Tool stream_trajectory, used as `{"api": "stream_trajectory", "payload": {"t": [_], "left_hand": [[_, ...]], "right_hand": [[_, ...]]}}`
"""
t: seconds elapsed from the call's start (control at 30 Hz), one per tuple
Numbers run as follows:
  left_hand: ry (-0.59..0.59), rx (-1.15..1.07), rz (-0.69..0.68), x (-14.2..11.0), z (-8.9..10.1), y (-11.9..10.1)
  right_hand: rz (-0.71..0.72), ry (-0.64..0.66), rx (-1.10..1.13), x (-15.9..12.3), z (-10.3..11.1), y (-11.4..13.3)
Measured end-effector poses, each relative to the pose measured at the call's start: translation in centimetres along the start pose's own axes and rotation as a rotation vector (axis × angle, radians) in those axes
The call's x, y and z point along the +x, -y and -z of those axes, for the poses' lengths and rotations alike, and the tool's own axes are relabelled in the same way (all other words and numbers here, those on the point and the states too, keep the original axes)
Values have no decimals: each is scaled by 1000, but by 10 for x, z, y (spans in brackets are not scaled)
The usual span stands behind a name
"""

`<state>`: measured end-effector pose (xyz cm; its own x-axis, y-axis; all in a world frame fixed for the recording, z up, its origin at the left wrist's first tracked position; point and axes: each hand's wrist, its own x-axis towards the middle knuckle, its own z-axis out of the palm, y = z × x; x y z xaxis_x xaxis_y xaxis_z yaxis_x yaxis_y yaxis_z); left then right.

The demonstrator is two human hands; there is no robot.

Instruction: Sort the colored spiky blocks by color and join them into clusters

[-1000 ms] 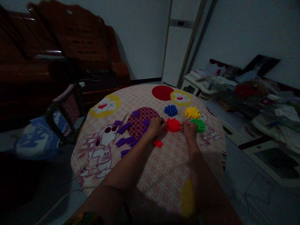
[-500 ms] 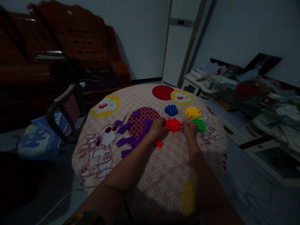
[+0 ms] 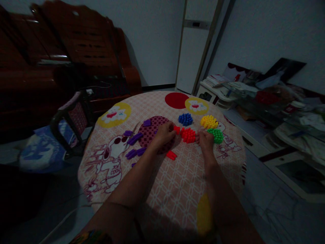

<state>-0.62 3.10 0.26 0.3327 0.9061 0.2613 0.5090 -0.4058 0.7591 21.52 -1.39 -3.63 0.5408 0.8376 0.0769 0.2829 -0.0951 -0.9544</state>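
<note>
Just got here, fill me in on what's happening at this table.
The left hand holds a small red piece at its fingertips, beside a red cluster. The right hand is curled at the cluster's other side. A blue cluster, a yellow cluster and a green cluster sit nearby; loose purple pieces lie off to the left.

Red cluster (image 3: 188,135): bright, knobbly, roughly oval, packed with rounded bumps, lying on patterned tablecloth (image 3: 177,183), nearer viewer than blue cluster (image 3: 185,119). Small red piece (image 3: 177,129): just off its left end (exact shape partly hidden), pinched. Loose red piece (image 3: 171,155): short, ridged, flat on cloth, slanting, well apart from cluster.
</note>
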Motion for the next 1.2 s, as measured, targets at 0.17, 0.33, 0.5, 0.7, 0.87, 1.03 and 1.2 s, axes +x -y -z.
{"api": "stream_trajectory", "payload": {"t": [0.17, 0.33, 0.5, 0.7, 0.87, 1.03, 1.2], "left_hand": [[35, -2, -18, 0, 1, -2], [115, 121, 66, -2, -8, -6], [125, 122, 82, -5, -19, -11], [151, 16, 110, -6, -22, -11], [162, -91, 162, -8, -27, -9], [192, -131, 174, -11, -35, -5], [153, 73, 102, -10, -37, -7]], "right_hand": [[8, 5, 3, 0, 1, 0], [-7, 10, -13, -1, 1, 2], [-3, 8, -5, -3, 2, 4], [-18, 11, 13, -3, 2, 6], [-23, 14, 9, -3, 1, 5], [2, 19, -4, -1, 2, 2], [5, 19, -11, -1, 2, 1]]}}
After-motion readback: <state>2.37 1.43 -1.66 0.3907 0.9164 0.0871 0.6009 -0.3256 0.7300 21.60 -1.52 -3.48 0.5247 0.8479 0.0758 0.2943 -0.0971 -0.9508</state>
